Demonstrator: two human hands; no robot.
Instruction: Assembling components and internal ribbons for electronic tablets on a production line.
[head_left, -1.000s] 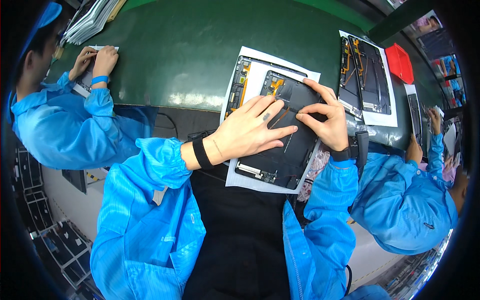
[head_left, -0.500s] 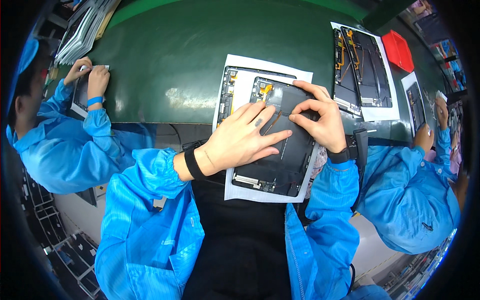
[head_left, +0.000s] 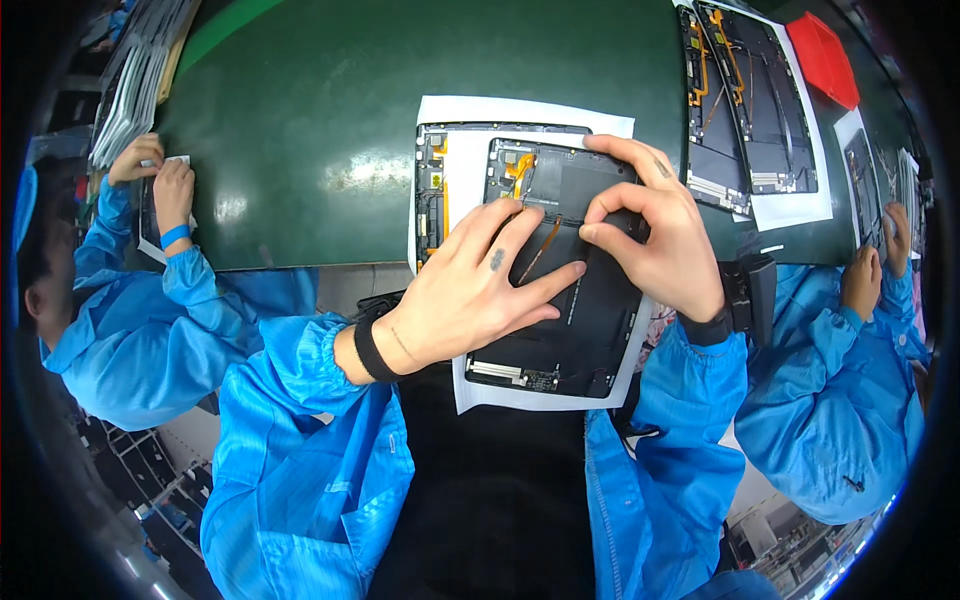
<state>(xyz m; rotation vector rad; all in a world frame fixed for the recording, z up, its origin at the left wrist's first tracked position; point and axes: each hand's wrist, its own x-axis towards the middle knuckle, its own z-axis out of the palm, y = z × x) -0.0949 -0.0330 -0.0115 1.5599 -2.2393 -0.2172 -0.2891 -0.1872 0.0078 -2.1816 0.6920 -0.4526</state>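
Observation:
In front of me a black tablet housing [head_left: 585,335] with an orange flex cable [head_left: 522,175] near its top lies over a second housing [head_left: 431,200], which peeks out on the left. Both rest on a white sheet [head_left: 470,108]. My left hand [head_left: 455,285] is spread across the left half of the upper housing, fingers apart, beside a thin brown strip cable [head_left: 540,250]. Over the housing's right half, my right hand [head_left: 665,230] pinches thumb and index finger together near its middle; what lies between the fingertips is hidden. Its other fingers extend toward the housing's top right edge.
Two more open housings [head_left: 720,140] lie on white paper at the far right, beside a red tray [head_left: 823,60]. A stack of thin panels [head_left: 135,90] stands at the far left. Co-workers in blue sleeves work at the green table [head_left: 300,110] on both sides.
The view has shifted, so the surroundings sit differently in the picture. Both hands keep nearly the same places on the housing, the right still pinching.

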